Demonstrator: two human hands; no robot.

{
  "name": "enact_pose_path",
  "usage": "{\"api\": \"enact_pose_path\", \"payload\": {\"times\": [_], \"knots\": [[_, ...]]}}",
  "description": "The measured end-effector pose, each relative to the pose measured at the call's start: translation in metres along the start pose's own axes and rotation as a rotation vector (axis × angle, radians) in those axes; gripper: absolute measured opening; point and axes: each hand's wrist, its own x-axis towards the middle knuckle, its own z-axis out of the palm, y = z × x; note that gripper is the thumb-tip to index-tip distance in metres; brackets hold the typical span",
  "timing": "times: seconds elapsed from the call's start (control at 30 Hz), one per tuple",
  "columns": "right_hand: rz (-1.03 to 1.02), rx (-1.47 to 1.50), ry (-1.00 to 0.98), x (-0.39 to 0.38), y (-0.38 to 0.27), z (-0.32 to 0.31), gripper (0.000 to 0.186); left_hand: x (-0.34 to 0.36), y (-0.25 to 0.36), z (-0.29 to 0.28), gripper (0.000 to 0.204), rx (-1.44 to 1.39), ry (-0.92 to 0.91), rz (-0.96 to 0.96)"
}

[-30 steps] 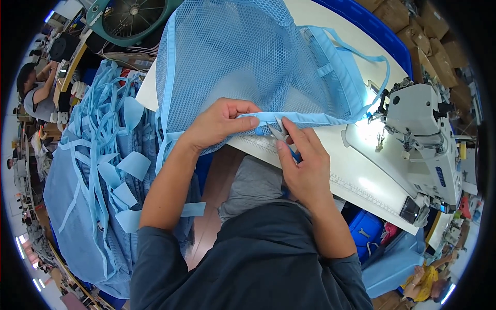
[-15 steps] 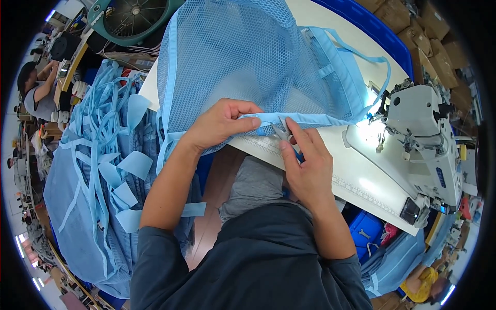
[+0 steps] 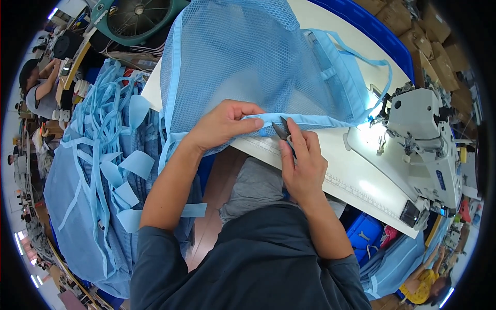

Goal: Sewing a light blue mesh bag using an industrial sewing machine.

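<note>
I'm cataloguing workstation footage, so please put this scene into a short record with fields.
Left hand: left hand pinches a light-blue band between thumb and fingers
Right hand: right hand holds small snips, blades apart, by the band; contact unclear
Workpiece: light-blue mesh piece, spread over a white table
Machine: white sewing machine at the table's right, its lamp lit
Left side: heap of light-blue fabric pieces; round green-rimmed fan beyond
Others: person in a grey top, far left
</note>
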Motion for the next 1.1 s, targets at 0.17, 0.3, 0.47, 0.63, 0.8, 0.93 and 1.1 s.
{"api": "enact_pose_path", "payload": {"times": [0.17,0.3,0.47,0.63,0.8,0.93,1.1], "knots": [[-0.025,-0.010,0.006,0.002,0.000,0.000,0.045,-0.002,0.000,0.000,0.027,-0.007,0.015,-0.002],[-0.090,-0.006,0.041,0.007,0.006,0.003,0.043,0.001,-0.004,-0.005,0.030,0.009,0.006,0.011],[-0.157,-0.005,0.053,0.007,0.009,0.004,0.040,0.002,-0.004,-0.003,0.031,-0.038,-0.003,0.004],[-0.008,0.140,0.051,0.017,-0.003,-0.006,0.037,0.002,-0.004,-0.003,0.032,-0.034,-0.026,0.008],[0.111,0.240,-0.105,0.022,-0.010,-0.022,0.039,0.001,-0.005,-0.004,0.027,-0.029,-0.021,0.020],[0.138,0.214,-0.178,0.020,-0.010,-0.023,0.041,0.001,-0.005,-0.003,0.029,-0.014,-0.025,0.043],[0.142,0.197,-0.162,0.019,-0.012,-0.024,0.040,0.002,-0.007,-0.005,0.029,-0.004,-0.024,0.043]]}}
